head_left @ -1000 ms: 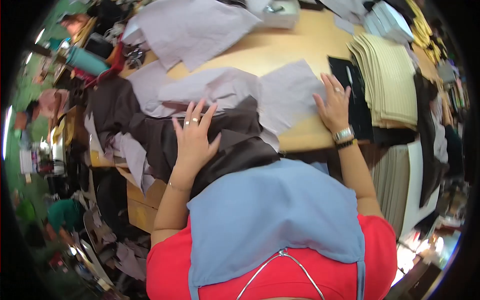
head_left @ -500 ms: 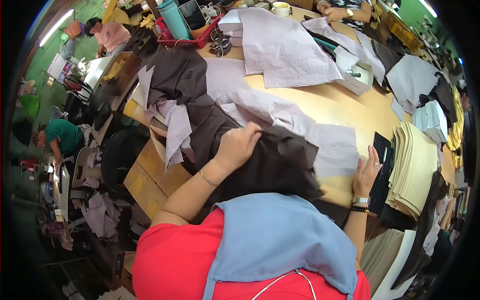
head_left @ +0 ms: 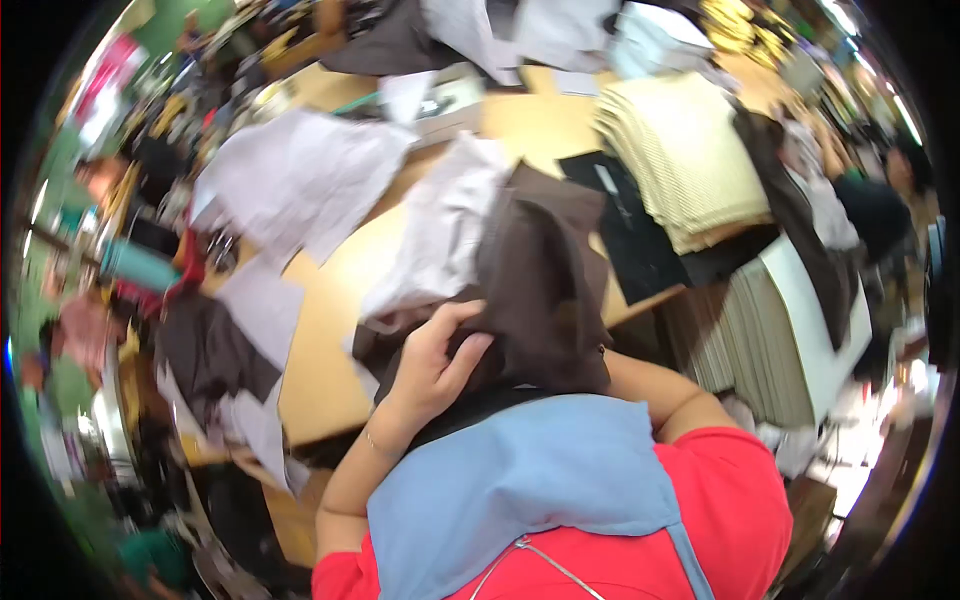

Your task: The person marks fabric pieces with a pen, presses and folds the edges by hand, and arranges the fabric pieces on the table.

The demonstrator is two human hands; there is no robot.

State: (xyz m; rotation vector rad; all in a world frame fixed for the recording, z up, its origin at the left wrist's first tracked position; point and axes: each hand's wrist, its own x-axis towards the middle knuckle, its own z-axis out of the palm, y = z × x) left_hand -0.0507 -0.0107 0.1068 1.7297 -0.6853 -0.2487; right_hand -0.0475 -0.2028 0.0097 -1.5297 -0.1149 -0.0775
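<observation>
Close in front of me a dark brown fabric piece [head_left: 540,280] stands bunched up, with a pale lilac-grey fabric [head_left: 440,230] folded along its left side. My left hand [head_left: 438,362] is closed on the lower left part of the brown fabric, its thumb showing on top. My right forearm [head_left: 650,385] reaches in behind the brown fabric from the right. The fabric hides that hand, so its fingers do not show. Motion blurs the picture somewhat.
The wooden table [head_left: 325,385] carries a pale fabric sheet [head_left: 310,175] and more brown fabric [head_left: 215,350] at left. A cream textured stack [head_left: 690,150] and a black flat piece [head_left: 630,225] lie right. Stacked boards [head_left: 780,340] stand below the table's right edge.
My view has turned to the right. The brown and pale fabrics have been drawn together and raised before me. My right hand has left the tabletop and gone behind the brown fabric.
</observation>
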